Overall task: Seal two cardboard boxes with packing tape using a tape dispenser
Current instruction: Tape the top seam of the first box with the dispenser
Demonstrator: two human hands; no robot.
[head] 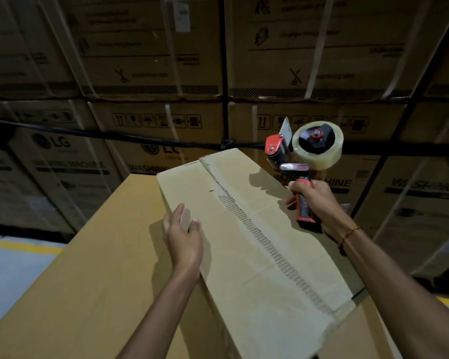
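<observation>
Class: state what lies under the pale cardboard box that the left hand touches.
The pale box rests on a larger brown carton, whose top shows to the left. The area directly beneath is covered.

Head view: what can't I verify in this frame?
All in the head view:
- Small box: near end cut off by the bottom frame edge.
- Tape dispenser: handle mostly covered by the gripping right hand.
- Stacked cartons: small print blurred and dim.

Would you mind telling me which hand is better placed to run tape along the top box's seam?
Right: the right hand grips the tape dispenser near the far end of the seam, while the left hand rests on the box edge.
</observation>
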